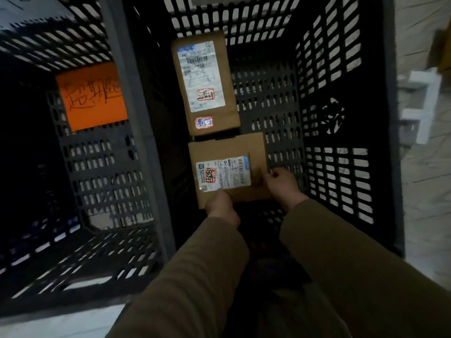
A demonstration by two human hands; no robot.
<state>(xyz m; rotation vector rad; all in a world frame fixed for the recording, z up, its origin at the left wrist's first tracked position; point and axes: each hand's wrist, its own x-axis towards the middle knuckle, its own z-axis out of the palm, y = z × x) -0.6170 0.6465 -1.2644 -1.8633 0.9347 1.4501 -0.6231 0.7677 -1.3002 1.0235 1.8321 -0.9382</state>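
Left hand (220, 206) and right hand (280, 182) have fingers curled round the near parcel (227, 167), mid-floor in the crate (329, 167). Best keep it level, clear of the far parcel (205, 81).

Two crates stand side by side. Inside the right crate (336, 167) two parcels sit one behind the other, toward its left wall: the far parcel (205, 81) just beyond the near parcel (219, 150). The left hand (220, 207) grips the near parcel's front edge, and the right hand (280, 182) grips its right edge. In the left crate (105, 167), a sign (91, 96) sits on the back wall.
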